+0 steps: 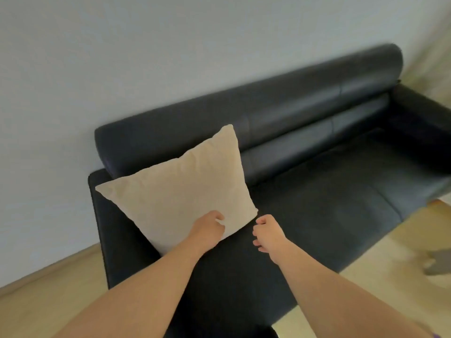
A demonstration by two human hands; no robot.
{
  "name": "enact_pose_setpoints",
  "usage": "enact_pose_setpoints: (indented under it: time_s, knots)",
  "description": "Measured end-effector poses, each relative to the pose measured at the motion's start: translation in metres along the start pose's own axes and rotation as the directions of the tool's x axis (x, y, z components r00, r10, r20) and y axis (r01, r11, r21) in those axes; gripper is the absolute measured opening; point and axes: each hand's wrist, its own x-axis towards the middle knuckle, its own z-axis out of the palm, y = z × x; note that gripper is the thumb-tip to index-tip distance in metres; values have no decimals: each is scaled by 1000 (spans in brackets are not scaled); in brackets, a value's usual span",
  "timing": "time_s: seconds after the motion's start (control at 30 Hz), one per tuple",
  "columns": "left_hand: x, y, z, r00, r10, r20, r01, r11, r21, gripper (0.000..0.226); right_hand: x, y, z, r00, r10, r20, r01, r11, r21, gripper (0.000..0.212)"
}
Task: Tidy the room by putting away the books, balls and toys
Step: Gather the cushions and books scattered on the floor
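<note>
Item: beige square fabric cushion [180, 191], left of centre in the frame, propped against the backrest at the left end of a black leather sofa [317, 191]. Judged light, soft, yielding and unbreakable; best taken by an edge or corner. Left hand [210, 228]: forearm extended, thumb and fingers pinching the cushion's lower edge. Right hand [268, 234]: just beside the lower right corner, fingers loosely curled, holding nothing. Pale wooden floor [366, 276] at lower right.

A blurred grey object [437, 262] at the right edge cannot be identified, and the sofa [317, 191] is cut off there.
</note>
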Motion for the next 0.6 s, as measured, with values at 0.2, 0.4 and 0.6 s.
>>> enact_pose_setpoints:
  time_s: [0.2,0.4,0.6]
  knots:
    - [-62,33,107,970,111,215,-158,963,216,23,-62,127,-69,971,200,-130,-161,952,260,10]
    - [-145,43,238,900,107,423,-266,903,337,22,-121,283,-118,892,366,-264,-247,886,394,5]
    - [-239,36,372,833,108,543,-348,865,362,19,-196,432,-162,852,451,-266,-286,826,485,6]
